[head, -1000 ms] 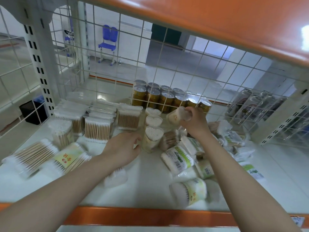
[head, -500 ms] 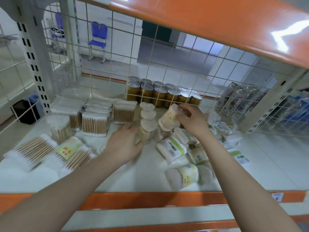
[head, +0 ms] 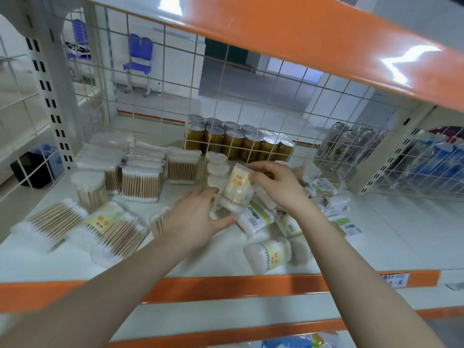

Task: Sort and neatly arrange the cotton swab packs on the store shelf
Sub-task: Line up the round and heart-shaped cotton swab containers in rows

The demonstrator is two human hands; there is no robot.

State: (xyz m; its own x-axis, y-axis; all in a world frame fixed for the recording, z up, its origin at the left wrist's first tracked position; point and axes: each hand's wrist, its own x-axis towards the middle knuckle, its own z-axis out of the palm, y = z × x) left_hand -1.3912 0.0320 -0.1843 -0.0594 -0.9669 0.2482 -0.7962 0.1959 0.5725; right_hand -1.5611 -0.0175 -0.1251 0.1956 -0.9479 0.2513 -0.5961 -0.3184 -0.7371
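Your right hand (head: 278, 187) gripped the yellow pack (head: 238, 184) at shelf (head: 376, 247) center; your left hand (head: 198, 219), fingers loosely spread, touched its 6 o'clock end.

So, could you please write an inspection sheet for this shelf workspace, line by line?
Surface: white shelf board with orange front edge.
Job's things: yellow-labelled round swab tub held upright; rectangular wooden-stick swab boxes in rows at left; green-labelled tubs lying tumbled at right.
Clutter: flat swab packs lying loose at front left.
Grippers: right hand grips the tub; left hand touches its base.
Cables: nothing seen.
Surroundings: gold cans behind wire mesh; blue chair beyond.
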